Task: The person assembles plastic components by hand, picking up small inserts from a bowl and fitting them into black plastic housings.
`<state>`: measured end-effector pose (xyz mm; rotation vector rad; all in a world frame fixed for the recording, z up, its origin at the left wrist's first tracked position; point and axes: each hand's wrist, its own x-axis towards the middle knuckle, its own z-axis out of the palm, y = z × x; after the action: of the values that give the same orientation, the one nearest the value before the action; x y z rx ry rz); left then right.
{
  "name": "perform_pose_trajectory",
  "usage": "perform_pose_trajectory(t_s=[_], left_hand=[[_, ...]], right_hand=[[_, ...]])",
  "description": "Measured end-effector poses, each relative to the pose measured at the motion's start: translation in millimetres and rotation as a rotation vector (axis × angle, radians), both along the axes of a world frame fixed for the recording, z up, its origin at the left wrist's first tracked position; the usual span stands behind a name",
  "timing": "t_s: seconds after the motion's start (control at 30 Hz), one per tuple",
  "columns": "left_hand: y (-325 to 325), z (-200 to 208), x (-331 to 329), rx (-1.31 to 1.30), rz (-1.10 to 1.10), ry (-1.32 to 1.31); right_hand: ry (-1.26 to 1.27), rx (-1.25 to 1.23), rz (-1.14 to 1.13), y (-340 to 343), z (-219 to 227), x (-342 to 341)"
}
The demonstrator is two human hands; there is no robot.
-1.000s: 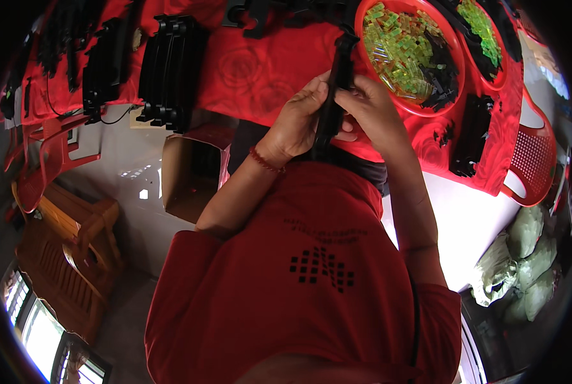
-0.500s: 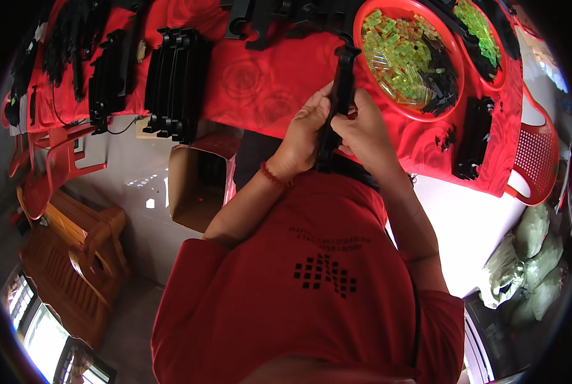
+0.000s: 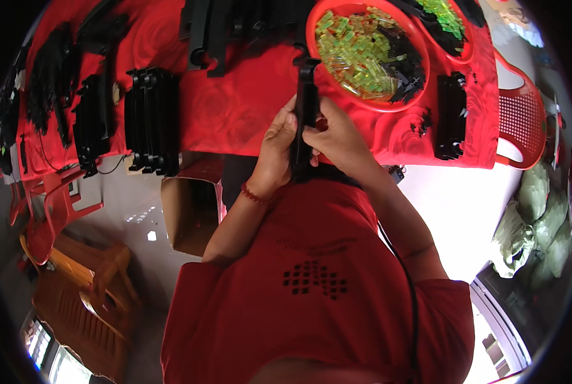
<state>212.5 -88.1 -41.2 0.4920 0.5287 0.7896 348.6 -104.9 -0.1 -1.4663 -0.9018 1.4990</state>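
A long, narrow black plastic part (image 3: 306,102) stands lengthwise between my hands at the table's near edge, close in front of my body. My left hand (image 3: 278,142) is closed around its left side, thumb lying along it. My right hand (image 3: 337,136) is closed too, its curled fingers and thumb pressed up to the part's right side. Whether a small piece sits between those fingers is hidden. Just beyond, a red round tray (image 3: 310,48) holds many small clear yellow-green pieces (image 3: 353,54) and small black pieces (image 3: 406,67).
Similar black parts stand in a row (image 3: 151,121) on the red tablecloth (image 3: 215,115) at left, with more bundles farther left and at the back. Another red tray (image 3: 470,48) and a black stack (image 3: 451,115) are at right. Below the table sits an open cardboard box (image 3: 187,214).
The view has shifted, so the table, trays and hands all appear farther left. Both hands keep about the same hold and place on the black part.
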Motion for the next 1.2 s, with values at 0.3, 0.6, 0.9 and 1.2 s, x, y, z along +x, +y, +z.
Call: perform_pose_trajectory(t_s=[0.3,0.6,0.9,1.2], left_hand=[[-6,-3,6,0.053,0.011,0.117],[-7,12,11,-0.009,0.037,0.118],[-8,16,5,-0.036,-0.035,0.154],[7,26,11,-0.021,-0.087,0.215]], right_hand=[[-0.002,0.027,-0.078,-1,-8,0],[0.053,-0.005,-0.059,2,2,10],[0.034,-0.074,0.055,-1,-4,17],[0.112,-0.116,0.059,7,11,26]])
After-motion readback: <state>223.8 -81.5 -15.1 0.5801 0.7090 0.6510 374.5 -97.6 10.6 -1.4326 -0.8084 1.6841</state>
